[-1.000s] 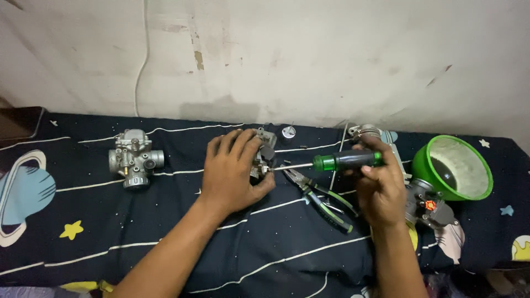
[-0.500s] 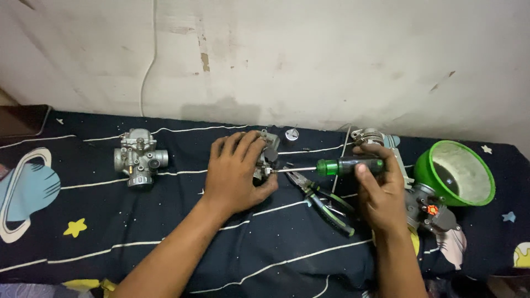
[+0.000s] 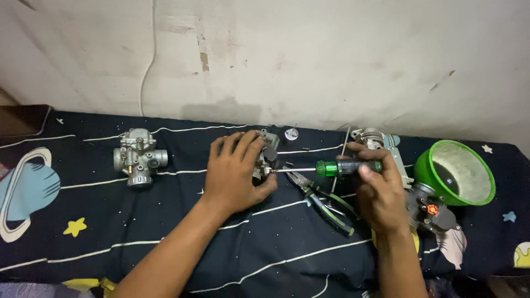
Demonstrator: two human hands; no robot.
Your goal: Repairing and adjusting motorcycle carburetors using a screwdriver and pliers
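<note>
My left hand (image 3: 238, 172) lies over a small grey metal carburetor part (image 3: 269, 153) on the dark star-patterned cloth (image 3: 165, 232), holding it down. My right hand (image 3: 380, 190) grips a screwdriver with a green and black handle (image 3: 345, 167). Its shaft points left, and the tip meets the part just beside my left thumb. Most of the part is hidden under my left hand.
A second grey carburetor (image 3: 137, 157) sits to the left. Pliers with green-black handles (image 3: 323, 202) lie between my hands. A green bowl (image 3: 457, 173), a metal assembly with an orange knob (image 3: 430, 208) and a round metal piece (image 3: 371, 136) are on the right. A small cap (image 3: 291, 134) lies near the wall.
My right hand has swung the screwdriver leftward so that its tip now reaches the part under my left hand. The left hand has stayed in place.
</note>
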